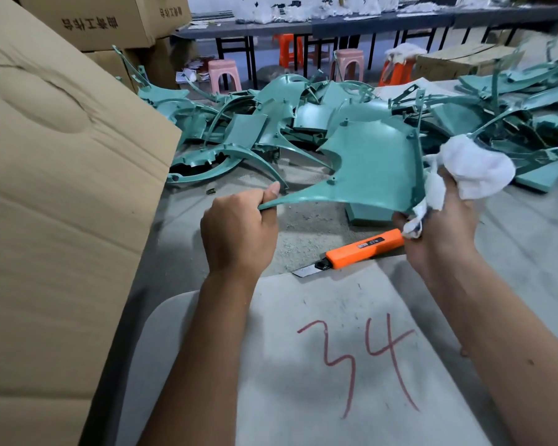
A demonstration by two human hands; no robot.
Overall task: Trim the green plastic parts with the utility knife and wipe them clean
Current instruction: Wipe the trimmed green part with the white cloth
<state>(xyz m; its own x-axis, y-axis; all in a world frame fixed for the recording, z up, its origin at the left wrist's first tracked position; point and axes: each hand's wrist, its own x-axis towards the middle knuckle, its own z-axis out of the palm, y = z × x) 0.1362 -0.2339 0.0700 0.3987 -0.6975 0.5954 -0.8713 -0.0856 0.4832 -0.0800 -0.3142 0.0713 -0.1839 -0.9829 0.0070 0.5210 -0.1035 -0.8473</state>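
Observation:
A curved green plastic part (372, 170) is held up between my hands above the floor. My left hand (239, 233) pinches its thin pointed left tip between thumb and fingers. My right hand (442, 226) grips a bunched white cloth (474, 170) against the part's right edge, and the cloth wraps round that corner. The same hand also holds the orange utility knife (364, 247), whose blade (305, 271) is out and points left and down.
A heap of several more green parts (271, 123) covers the floor beyond my hands. A large cardboard box (55, 204) stands close on the left. A grey surface marked "34" (355, 358) lies below my arms. Plastic stools (224, 75) and long tables stand further back.

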